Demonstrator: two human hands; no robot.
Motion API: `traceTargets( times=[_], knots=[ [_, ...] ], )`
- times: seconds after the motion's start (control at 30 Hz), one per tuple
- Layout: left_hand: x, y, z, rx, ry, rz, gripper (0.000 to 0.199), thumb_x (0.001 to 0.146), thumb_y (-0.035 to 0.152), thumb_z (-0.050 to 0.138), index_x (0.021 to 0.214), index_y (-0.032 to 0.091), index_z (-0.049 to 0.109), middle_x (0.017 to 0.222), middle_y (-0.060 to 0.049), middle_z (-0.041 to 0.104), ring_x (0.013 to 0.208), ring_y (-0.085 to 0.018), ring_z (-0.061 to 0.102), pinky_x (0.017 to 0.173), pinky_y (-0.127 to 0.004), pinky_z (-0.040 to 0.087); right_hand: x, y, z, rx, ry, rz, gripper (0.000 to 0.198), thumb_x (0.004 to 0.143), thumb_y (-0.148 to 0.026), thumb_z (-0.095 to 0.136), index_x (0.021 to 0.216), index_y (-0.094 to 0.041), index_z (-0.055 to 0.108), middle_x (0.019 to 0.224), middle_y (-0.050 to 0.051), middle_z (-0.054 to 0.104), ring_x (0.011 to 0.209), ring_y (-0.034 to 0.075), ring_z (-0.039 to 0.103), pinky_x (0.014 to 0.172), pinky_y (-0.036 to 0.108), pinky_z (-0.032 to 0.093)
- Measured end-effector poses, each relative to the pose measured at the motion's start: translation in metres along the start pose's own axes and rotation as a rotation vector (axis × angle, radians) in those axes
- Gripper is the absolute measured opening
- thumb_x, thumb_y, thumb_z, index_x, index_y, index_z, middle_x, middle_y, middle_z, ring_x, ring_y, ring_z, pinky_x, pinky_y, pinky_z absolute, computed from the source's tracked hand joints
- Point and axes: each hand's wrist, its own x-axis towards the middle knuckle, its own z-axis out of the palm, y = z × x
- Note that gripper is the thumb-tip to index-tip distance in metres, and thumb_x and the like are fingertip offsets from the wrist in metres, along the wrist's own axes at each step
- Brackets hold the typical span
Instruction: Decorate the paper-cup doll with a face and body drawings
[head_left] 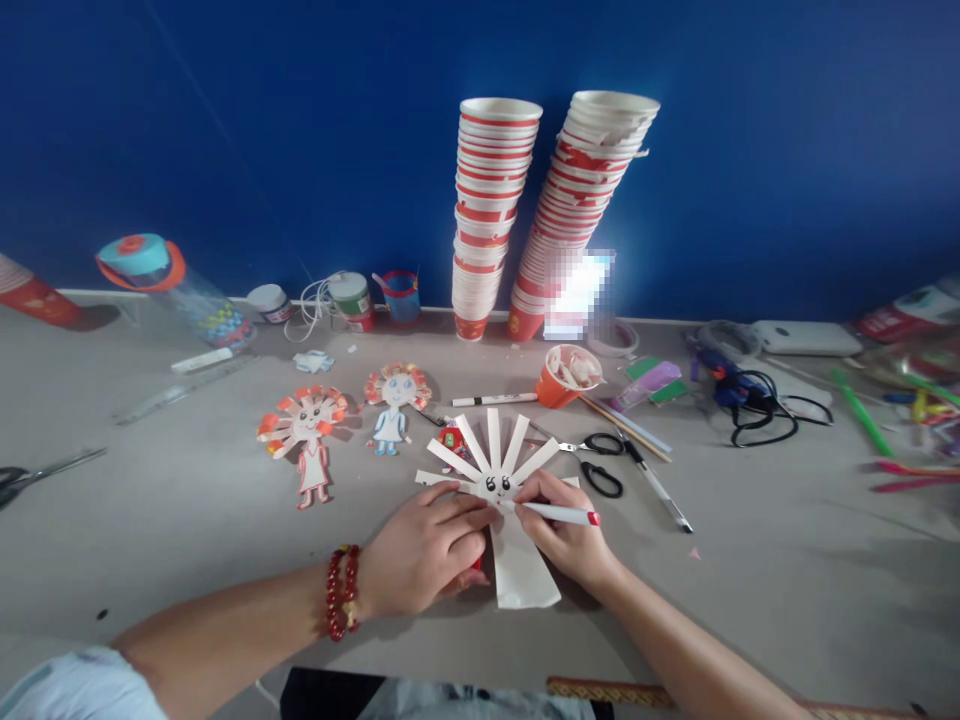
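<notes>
- White paper makes up the fringed cutout [513, 545], which lies by the middle of the near edge of the surface [187, 520]; its strips fan toward the far edge, so its drawn face [498, 485] reads upright from the near side.
- Left hand [426, 545] lies across the cutout's left part, seemingly to stop it sliding; a red patch [476, 566] shows by the thumb, and whether this grip closes on anything cannot be told.
- Right hand [564, 528] has its grip pinched round the felt-tip pen [561, 512] close to the nib, probably for fine control, with the tip at the face, below the eyes.
- Two paper dolls, one red-trimmed [312, 470], one blue-trimmed [389, 430], lie flat left of the cutout, clear of both forearms yet in sight.
- Black-handled scissors [577, 448] rest just beyond the right hand, within easy reach.
- Scraps fill a paper cup [559, 388] nearer the far edge, which presumably keeps offcuts together.
- Tall cup stacks [487, 220] stand along that edge, away from the arms.
</notes>
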Motion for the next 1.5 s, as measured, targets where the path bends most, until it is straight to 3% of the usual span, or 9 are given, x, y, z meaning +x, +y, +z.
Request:
traceTargets(
  times=[0.63,1.5],
  knots=[
    [0.0003,-0.0005,-0.0003,0.034,0.008,0.015,0.022,0.098,0.037,0.051,0.099,0.017,0.061,0.137,-0.005,0.059,0.125,-0.022,0.051,0.114,-0.044,0.031,0.0001,-0.0004,0.0017,-0.025,0.001,-0.006,0.01,0.076,-0.013,0.052,0.074,-0.021,0.057,0.062,-0.003,0.059,0.052,0.011,0.052,0.053,0.021,0.038],
    [-0.0013,-0.0004,0.0029,0.04,0.016,0.002,0.03,0.1,0.043,0.047,0.103,0.017,0.06,0.136,-0.005,0.06,0.126,-0.021,0.051,0.117,-0.044,0.026,-0.001,0.0024,0.0014,0.003,0.093,0.014,0.012,0.074,-0.011,0.049,0.067,-0.021,0.049,0.055,-0.006,0.049,0.047,0.01,0.041,0.05,0.021,0.033]
  ],
)
